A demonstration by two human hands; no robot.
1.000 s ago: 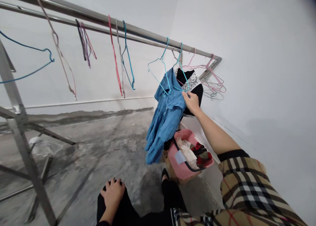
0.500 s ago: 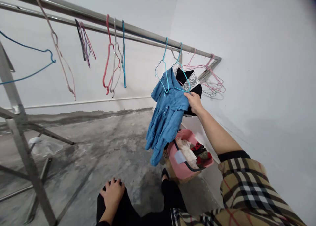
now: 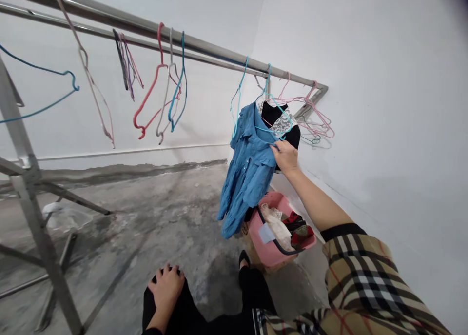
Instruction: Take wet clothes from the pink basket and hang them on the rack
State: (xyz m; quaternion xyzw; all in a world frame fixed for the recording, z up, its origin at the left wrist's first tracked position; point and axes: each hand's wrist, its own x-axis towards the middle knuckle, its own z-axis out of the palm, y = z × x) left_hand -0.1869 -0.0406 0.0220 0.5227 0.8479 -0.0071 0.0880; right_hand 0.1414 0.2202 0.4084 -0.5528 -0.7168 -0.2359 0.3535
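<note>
A blue short-sleeved dress (image 3: 245, 171) with a buttoned front hangs from the metal rail on a light blue wire hanger (image 3: 275, 101). My right hand (image 3: 287, 155) pinches the fabric at the dress's right shoulder, close to the hanger's right end, which shows outside the cloth. Just behind is a black garment with white lace (image 3: 293, 137), partly covered by the dress and my hand. Another light blue hanger (image 3: 239, 98) hangs immediately left, its lower part against the dress. My left hand (image 3: 167, 285) lies on my knee, fingers spread, holding nothing.
Several hangers, among them a red hanger (image 3: 146, 96) and a blue hanger (image 3: 185, 81), hang along the metal rail (image 3: 215, 48). Pink hangers (image 3: 316, 110) cluster at its far end. Below the dress, a pink basket (image 3: 268, 249) holds clothes. A rack leg (image 3: 40, 237) stands left.
My right hand has drawn the dress shoulder slightly down and left, and the hanger's right end now sticks out past the cloth. The red, grey and blue hangers have swung round. My left hand is unmoved.
</note>
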